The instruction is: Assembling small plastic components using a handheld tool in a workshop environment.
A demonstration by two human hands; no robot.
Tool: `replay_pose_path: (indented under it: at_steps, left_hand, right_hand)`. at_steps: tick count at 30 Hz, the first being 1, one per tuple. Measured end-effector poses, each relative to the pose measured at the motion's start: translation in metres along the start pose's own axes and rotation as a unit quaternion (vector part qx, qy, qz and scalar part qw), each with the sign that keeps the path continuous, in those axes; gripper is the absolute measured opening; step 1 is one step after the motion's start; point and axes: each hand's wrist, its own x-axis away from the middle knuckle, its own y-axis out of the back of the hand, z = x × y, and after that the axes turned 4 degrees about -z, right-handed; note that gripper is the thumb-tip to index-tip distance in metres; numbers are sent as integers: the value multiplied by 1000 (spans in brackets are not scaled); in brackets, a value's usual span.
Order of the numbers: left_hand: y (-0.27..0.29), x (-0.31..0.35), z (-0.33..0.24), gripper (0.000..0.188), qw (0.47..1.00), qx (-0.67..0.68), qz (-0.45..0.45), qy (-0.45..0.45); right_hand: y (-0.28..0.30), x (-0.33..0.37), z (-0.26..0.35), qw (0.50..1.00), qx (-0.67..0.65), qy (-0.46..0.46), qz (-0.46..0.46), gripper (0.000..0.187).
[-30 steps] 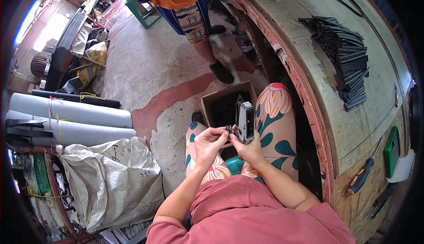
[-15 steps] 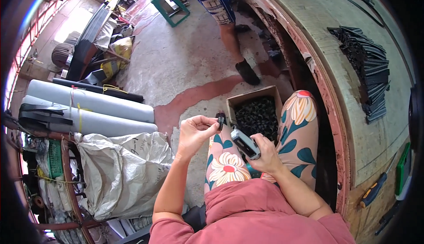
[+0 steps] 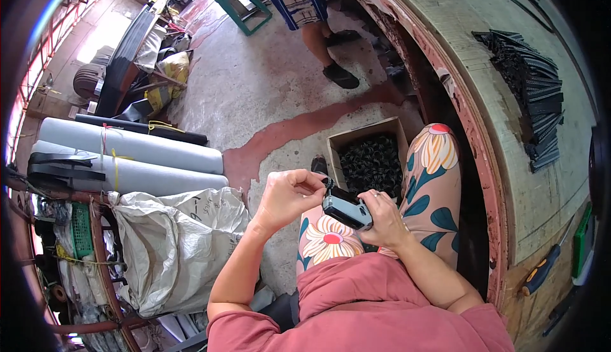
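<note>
My left hand (image 3: pixel 286 199) pinches a small black looped strip (image 3: pixel 327 181) between thumb and fingertips. Wrapped around a grey-and-black handheld stapler (image 3: pixel 345 211) is my right hand (image 3: pixel 386 221). The stapler's front end meets the strip above my lap, and part of the strip is hidden there by fingers and tool. Just beyond my hands, an open cardboard box (image 3: pixel 363 129) on the floor holds many small black curled pieces (image 3: pixel 370 162).
A wooden table (image 3: pixel 468 46) runs along my right, bearing a pile of black ribbed strips (image 3: pixel 528 94) and a screwdriver (image 3: pixel 541 272). Grey rolls (image 3: pixel 137 161) and a white sack (image 3: pixel 181 244) lie left. Another person's legs (image 3: pixel 317 43) and a green stool (image 3: pixel 243 8) are ahead.
The stapler has tilted up and leftward to meet the black strip, which my left hand has brought slightly right. The other person's foot has moved farther away and left.
</note>
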Motion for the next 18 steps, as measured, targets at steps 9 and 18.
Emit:
replay_pose_path:
  at_steps: [9, 18]
  left_hand:
    - [0, -2, -7, 13, 999, -35, 10, -38]
    - [2, -7, -14, 9, 993, -81, 36, -76]
  right_hand:
    - [-1, 3, -3, 1000, 4, 7, -11, 57]
    - [1, 1, -2, 1000, 2, 1, -13, 56]
